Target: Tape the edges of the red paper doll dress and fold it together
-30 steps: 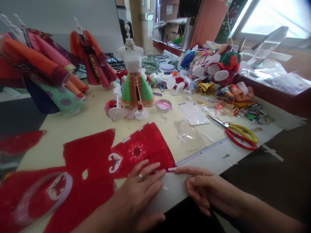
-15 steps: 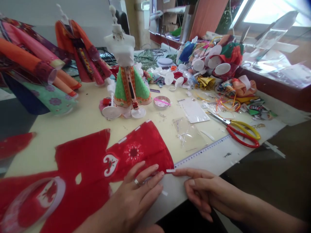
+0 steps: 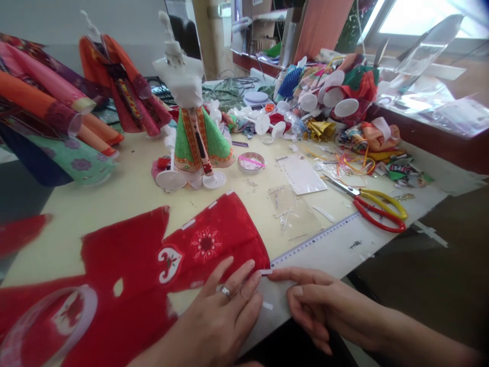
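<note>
A red fabric piece (image 3: 223,221) with white embroidered motifs lies on the table, with small white tape strips along its upper edge. My left hand (image 3: 229,306), wearing a ring, rests open on its lower edge, fingers spread. At the fabric's lower right corner sits a short white tape strip (image 3: 265,272). The outstretched index fingertip of my right hand (image 3: 324,300) touches that strip; its other fingers curl loosely underneath. Another tape bit (image 3: 268,306) lies below, close to my left hand. A roll of clear tape (image 3: 89,306) stands on the red cloth to the left.
Scissors with red and yellow handles (image 3: 378,206) lie at the right beside a ruler (image 3: 317,239). A small dish (image 3: 251,164) sits mid-table. Dressed doll figures (image 3: 128,92) and a white bust in a green skirt (image 3: 183,84) stand behind. Fabric scraps (image 3: 382,137) heap at the back right.
The view has shifted slightly, so the scene sits a little further left. My right fingertip and the tape strip stay at the fabric's corner, and my left hand still rests on the cloth.
</note>
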`<state>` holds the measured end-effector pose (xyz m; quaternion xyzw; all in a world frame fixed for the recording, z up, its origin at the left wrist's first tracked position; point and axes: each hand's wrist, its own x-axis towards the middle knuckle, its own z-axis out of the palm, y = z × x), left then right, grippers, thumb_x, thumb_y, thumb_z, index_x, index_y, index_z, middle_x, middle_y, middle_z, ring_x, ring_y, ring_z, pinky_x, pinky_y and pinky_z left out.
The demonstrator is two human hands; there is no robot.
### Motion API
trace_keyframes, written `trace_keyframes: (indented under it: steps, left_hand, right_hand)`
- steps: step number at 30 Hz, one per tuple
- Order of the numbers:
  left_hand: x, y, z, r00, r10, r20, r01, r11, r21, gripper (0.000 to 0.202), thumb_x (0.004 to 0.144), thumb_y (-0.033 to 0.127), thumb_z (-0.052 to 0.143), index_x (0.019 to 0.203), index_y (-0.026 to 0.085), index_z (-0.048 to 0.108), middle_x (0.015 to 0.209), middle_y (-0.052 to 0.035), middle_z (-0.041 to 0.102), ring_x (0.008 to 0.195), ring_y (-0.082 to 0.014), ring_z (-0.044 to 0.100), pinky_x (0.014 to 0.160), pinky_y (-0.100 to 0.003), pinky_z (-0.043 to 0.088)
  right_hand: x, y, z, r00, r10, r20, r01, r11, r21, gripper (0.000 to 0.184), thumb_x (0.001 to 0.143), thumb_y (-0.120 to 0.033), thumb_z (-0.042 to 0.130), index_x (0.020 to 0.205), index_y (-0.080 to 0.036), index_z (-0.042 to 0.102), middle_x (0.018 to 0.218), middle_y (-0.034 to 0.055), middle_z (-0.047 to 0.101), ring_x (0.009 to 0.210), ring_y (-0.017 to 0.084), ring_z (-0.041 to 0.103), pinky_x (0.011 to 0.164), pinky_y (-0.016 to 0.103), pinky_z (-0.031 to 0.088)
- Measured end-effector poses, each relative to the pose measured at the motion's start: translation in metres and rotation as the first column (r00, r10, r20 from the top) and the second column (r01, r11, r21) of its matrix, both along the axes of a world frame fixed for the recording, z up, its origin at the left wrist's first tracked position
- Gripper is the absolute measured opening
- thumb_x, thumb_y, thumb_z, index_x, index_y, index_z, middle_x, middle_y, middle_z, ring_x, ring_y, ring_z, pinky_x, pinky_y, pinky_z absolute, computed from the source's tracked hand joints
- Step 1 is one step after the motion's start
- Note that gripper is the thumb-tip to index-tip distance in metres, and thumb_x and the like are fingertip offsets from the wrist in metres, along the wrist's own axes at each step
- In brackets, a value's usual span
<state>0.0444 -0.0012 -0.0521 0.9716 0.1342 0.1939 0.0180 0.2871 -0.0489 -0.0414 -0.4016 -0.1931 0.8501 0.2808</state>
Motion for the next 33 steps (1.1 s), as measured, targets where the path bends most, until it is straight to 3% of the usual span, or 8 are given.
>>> trace_keyframes:
  steps: [4,8,12,19,26,30,33]
  left_hand:
    - [0.005,0.001,-0.006,1.0,0.004,0.022,-0.005,0.999,0.035,0.054,0.082,0.058,0.051,0.107,0.011,0.06,0.117,-0.0146,0.063,0.123,-0.0322,0.044,0.111,-0.051,0.018]
    - [0.007,0.0,-0.007,0.996,0.025,0.091,-0.029,0.998,0.052,0.047,0.086,0.052,0.047,0.102,0.01,0.063,0.11,-0.0141,0.067,0.119,-0.0309,0.049,0.113,-0.052,0.015]
    - [0.008,0.002,-0.005,1.0,0.018,0.026,-0.019,0.999,0.035,0.04,0.086,0.045,0.054,0.103,0.011,0.063,0.112,-0.0114,0.067,0.118,-0.0282,0.051,0.114,-0.049,0.016]
    - [0.009,0.003,-0.022,0.99,0.011,0.144,-0.016,0.999,0.032,0.038,0.088,0.045,0.05,0.102,0.012,0.063,0.112,-0.0113,0.066,0.122,-0.0285,0.047,0.114,-0.05,0.016]
    - [0.007,0.002,-0.019,0.985,0.025,0.171,-0.032,0.999,0.036,0.035,0.087,0.043,0.052,0.098,0.012,0.064,0.109,-0.0107,0.068,0.121,-0.0288,0.048,0.113,-0.051,0.019]
    - [0.007,0.002,-0.022,0.979,0.035,0.202,-0.036,0.999,0.003,0.035,0.087,0.042,0.053,0.099,0.011,0.065,0.107,-0.0106,0.069,0.117,-0.0279,0.051,0.113,-0.05,0.019]
    - [0.008,0.002,-0.023,0.974,0.044,0.222,-0.04,0.999,-0.024,0.037,0.086,0.044,0.054,0.098,0.011,0.064,0.105,-0.0109,0.069,0.113,-0.0265,0.054,0.114,-0.048,0.019]
  right_hand:
    - [-0.001,-0.001,0.0,0.999,0.029,0.027,-0.029,0.999,0.02,0.044,0.085,-0.026,0.052,0.128,-0.018,0.045,0.062,-0.0033,0.056,0.042,0.006,0.047,0.042,0.018,0.043]
    - [-0.002,-0.005,-0.003,0.983,0.098,0.154,-0.115,0.988,0.105,0.054,0.086,-0.033,0.054,0.136,-0.021,0.037,0.063,-0.0037,0.057,0.045,0.006,0.05,0.044,0.017,0.041]
    - [-0.001,-0.007,-0.006,0.972,0.118,0.202,-0.153,0.975,0.164,0.059,0.087,-0.038,0.054,0.139,-0.02,0.033,0.065,-0.0039,0.056,0.048,0.006,0.05,0.046,0.017,0.038]
    - [0.0,0.0,0.001,0.978,0.13,0.16,-0.149,0.983,0.107,0.056,0.086,-0.04,0.055,0.135,-0.019,0.038,0.062,-0.0041,0.057,0.047,0.006,0.051,0.045,0.016,0.036]
    - [0.002,0.0,0.001,0.975,0.137,0.177,-0.152,0.986,0.072,0.058,0.086,-0.04,0.055,0.137,-0.02,0.036,0.064,-0.0035,0.056,0.047,0.006,0.05,0.044,0.016,0.037]
    - [0.002,-0.003,0.003,0.942,0.161,0.294,-0.211,0.966,0.148,0.058,0.088,-0.041,0.052,0.14,-0.024,0.033,0.064,-0.0045,0.053,0.048,0.006,0.047,0.046,0.016,0.038]
    - [-0.003,-0.004,0.011,0.858,0.162,0.487,-0.295,0.932,0.211,0.057,0.087,-0.039,0.051,0.14,-0.025,0.035,0.071,-0.0024,0.052,0.057,0.008,0.048,0.052,0.019,0.041]
